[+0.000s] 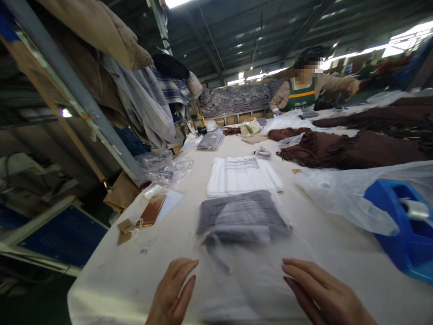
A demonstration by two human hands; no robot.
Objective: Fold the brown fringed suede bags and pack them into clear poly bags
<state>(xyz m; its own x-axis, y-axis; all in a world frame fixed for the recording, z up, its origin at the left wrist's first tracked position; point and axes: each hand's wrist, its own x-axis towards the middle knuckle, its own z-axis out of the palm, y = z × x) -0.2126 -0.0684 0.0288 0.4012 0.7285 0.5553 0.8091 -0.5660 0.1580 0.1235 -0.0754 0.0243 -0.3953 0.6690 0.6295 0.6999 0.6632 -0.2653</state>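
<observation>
In the head view a grey folded textile in a clear plastic bag (237, 214) lies on the table in front of me, with printed lines on its upper side. The bag's loose, transparent end stretches towards me, blurred. My left hand (174, 289) is left of that loose end, fingers extended and thumb apart. Opposite it, my right hand (321, 291) points leftward with its fingers stretched out. Neither hand visibly grips anything; whether they touch the film I cannot tell. Just behind the bag sits a white folded textile (243, 176) with grey stripes.
A blue tape dispenser (402, 230) stands at right beside thin plastic sheeting (348, 194). Brown fringed textiles (365, 149) lie behind it. At left are a phone (154, 210), tags (126, 229) and crumpled clear bags (165, 169). A co-worker (301, 92) in a green apron stands across the table (111, 275).
</observation>
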